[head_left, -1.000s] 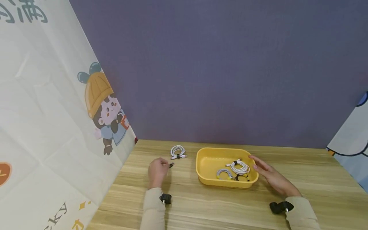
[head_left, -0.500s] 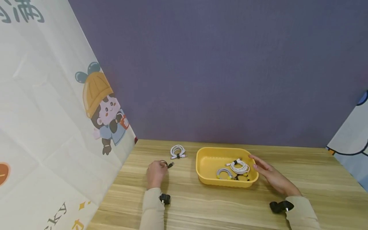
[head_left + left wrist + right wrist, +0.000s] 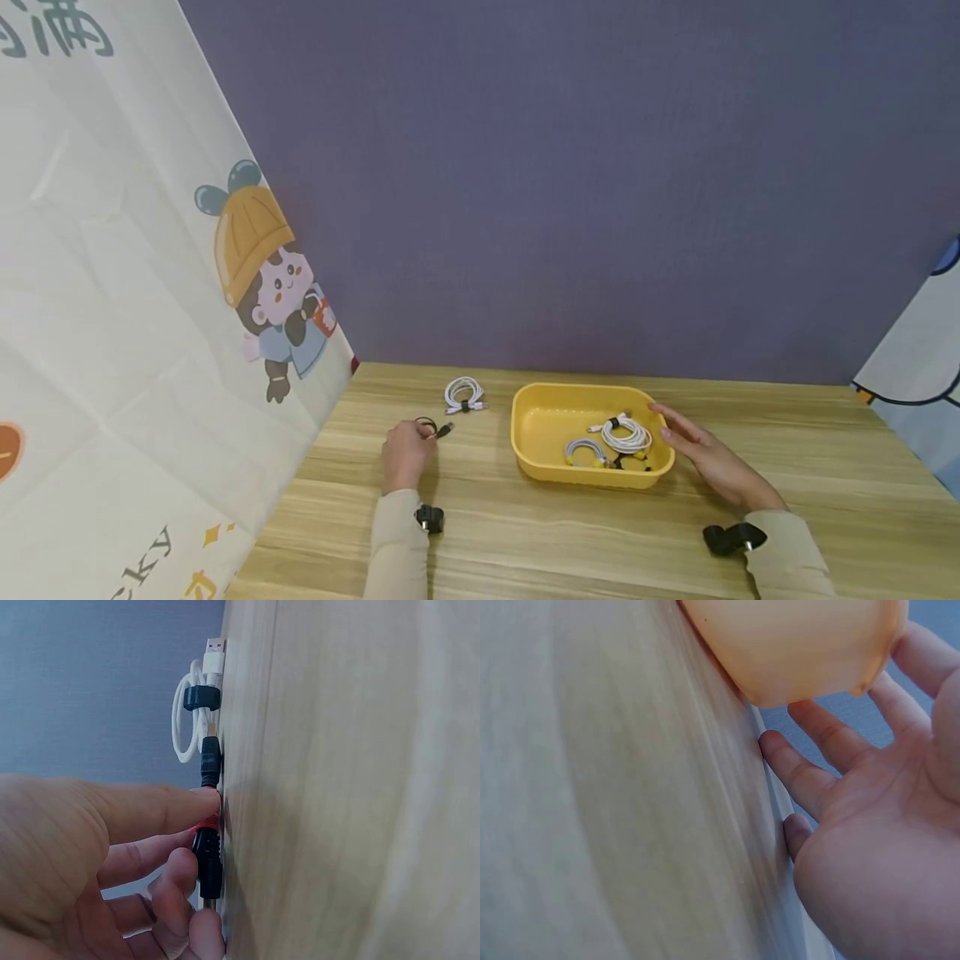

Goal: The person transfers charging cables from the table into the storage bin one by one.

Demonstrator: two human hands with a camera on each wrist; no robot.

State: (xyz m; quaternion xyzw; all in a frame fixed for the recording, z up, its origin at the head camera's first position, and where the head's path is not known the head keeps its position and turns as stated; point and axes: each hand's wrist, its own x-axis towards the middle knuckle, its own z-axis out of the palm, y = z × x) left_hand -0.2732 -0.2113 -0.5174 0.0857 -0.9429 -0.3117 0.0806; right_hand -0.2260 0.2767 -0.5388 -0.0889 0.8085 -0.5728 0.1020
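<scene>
My left hand (image 3: 406, 455) pinches a small coiled black USB cable (image 3: 446, 431) at the table's left part. In the left wrist view the thumb presses a red tie (image 3: 209, 814) around the black cable (image 3: 211, 761), which sits right at the tabletop. Part of the coil is hidden behind the fingers. My right hand (image 3: 712, 461) rests against the right end of a yellow basket (image 3: 543, 475). Its fingers are spread and fairly straight beside the basket wall (image 3: 802, 660) in the right wrist view.
A coiled white cable (image 3: 464, 394) with a black strap lies beyond my left hand. Inside the basket are another white cable (image 3: 626, 436), a grey cable (image 3: 585, 447) with yellow ends and a dark cable (image 3: 622, 463). A purple-grey wall (image 3: 585, 208) backs the wooden table (image 3: 525, 533).
My left hand has shifted slightly left and nearer, and more of the black cable's coil shows beside its fingers. The right hand and the basket stay put.
</scene>
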